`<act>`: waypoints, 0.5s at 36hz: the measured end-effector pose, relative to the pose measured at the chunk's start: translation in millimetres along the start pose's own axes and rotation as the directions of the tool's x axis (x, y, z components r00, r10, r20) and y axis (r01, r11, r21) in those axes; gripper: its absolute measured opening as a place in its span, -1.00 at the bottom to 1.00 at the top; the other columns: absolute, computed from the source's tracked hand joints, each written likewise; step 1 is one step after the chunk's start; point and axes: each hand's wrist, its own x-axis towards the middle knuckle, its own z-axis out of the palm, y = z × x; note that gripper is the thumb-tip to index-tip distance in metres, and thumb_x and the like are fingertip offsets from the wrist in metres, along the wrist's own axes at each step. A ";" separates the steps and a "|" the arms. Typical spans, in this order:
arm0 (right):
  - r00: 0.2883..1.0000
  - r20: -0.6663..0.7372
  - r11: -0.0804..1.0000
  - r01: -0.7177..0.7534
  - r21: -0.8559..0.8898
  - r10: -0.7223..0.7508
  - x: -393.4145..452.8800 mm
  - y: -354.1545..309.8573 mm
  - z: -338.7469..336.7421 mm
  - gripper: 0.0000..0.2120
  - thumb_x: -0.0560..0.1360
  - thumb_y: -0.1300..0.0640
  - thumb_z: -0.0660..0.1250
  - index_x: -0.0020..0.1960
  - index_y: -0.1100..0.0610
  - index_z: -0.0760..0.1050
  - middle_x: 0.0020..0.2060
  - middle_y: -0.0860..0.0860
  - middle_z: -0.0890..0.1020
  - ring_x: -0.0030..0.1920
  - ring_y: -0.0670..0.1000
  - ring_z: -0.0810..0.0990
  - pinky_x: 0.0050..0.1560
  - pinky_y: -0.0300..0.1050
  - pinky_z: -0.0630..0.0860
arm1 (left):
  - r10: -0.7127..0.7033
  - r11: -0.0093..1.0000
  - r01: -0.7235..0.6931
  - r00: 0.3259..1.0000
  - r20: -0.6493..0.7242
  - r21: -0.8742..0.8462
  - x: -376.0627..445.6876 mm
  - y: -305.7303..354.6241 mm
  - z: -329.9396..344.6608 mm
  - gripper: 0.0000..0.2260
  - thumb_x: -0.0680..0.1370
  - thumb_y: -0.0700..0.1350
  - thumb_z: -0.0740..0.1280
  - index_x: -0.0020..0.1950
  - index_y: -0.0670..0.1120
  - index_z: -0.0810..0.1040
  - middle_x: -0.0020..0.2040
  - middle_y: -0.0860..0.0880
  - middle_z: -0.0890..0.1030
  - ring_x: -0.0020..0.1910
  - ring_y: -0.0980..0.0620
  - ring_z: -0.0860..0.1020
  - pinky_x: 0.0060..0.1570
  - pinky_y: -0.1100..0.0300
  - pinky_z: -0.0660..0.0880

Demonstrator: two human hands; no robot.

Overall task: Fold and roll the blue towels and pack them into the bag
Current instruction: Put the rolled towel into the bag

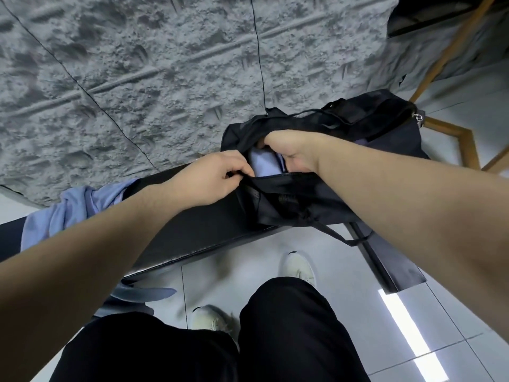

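Bag, one towel inside, one towel outside

A black padded bench runs across the view, standing on a pale tiled floor. On its right end sits a black bag, mouth open, one strap hanging over the front edge. Over at the left end, a loose blue towel lies crumpled on the top, part of it draped down the front side. Behind the bench, a rough grey wall.
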 end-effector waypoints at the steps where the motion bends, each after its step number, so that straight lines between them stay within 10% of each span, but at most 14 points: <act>1: 1.000 0.011 1.000 0.003 -0.006 -0.003 -0.2 0.7 1.7 -0.76 0.66 0.14 0.10 -0.06 0.13 0.51 -0.07 0.10 0.53 -0.09 0.05 0.47 -0.24 -0.18 0.44 | 0.007 1.000 -0.006 1.000 -0.015 0.003 -0.4 -0.5 0.7 -0.78 0.56 -0.28 0.31 0.02 0.02 0.64 0.01 0.15 0.55 -0.09 0.07 0.53 -0.02 0.23 0.42; 8: 1.000 -0.029 0.983 -0.002 -0.186 -0.003 5.4 4.5 11.2 -0.75 0.62 0.03 0.19 0.07 0.14 0.57 0.08 0.14 0.62 0.09 0.18 0.59 -0.15 -0.08 0.45 | 0.095 0.995 -0.095 0.992 -0.083 -0.003 -1.6 1.2 7.2 -0.81 0.56 -0.28 0.28 0.00 -0.02 0.61 0.00 0.15 0.52 -0.13 -0.02 0.53 -0.09 0.18 0.43; 18: 0.995 -0.094 0.993 0.046 0.113 -0.035 7.0 2.5 24.6 -0.79 0.61 0.32 0.13 -0.13 0.20 0.48 -0.27 0.11 0.59 -0.36 0.01 0.59 -0.32 -0.11 0.58 | 0.054 0.998 -0.056 0.993 -0.101 -0.011 3.0 -3.6 13.3 -0.82 0.58 -0.24 0.28 0.05 0.01 0.60 0.03 0.13 0.53 -0.04 0.08 0.52 -0.08 0.34 0.35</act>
